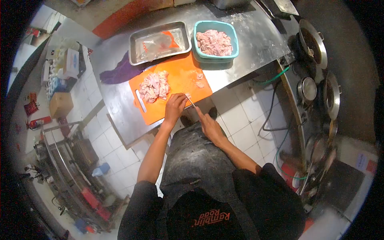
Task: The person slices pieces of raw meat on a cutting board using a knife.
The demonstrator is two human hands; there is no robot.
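Observation:
My right hand (pixel 211 127) is closed around the handle of a knife (pixel 190 101), whose narrow blade points up and left over the near edge of an orange cutting board (pixel 182 74). Beside the blade, my left hand (pixel 175 107) rests on the board with its fingers curled and pressed at a small piece of raw meat (pixel 188 96), partly hidden by them. Left of that hand lies a heap of pale pink raw meat (pixel 153 87), probably chicken. A few small cut bits (pixel 199 84) lie to the right on the board.
A turquoise tub (pixel 236 40) full of raw meat stands behind the board. Next to it is a metal tray (pixel 134 59) with a clear and orange plastic bag. A purple cloth (pixel 116 74) lies at left on the steel table (pixel 256 52). Woks (pixel 325 52) line the right side.

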